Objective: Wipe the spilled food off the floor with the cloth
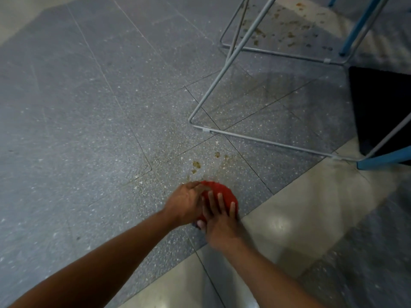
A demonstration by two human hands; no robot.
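A bunched red cloth [222, 193] lies on the grey speckled floor [89, 121], pressed down by both hands. My left hand [185, 203] grips its left side, fingers curled over the top edge. My right hand [219, 221] lies flat across the cloth, fingers spread. Brown food spots [196, 164] sit on the floor just beyond the cloth, with a faint smear towards the right. A larger scatter of brown spilled food [287, 34] lies far off under the chair frames at the top right.
A grey wire chair frame [262, 140] stands on the floor to the right of the spots. Blue legs [384, 157] and a dark object [382, 110] are at the right edge. A pale glossy tile band [300, 210] runs along the lower right.
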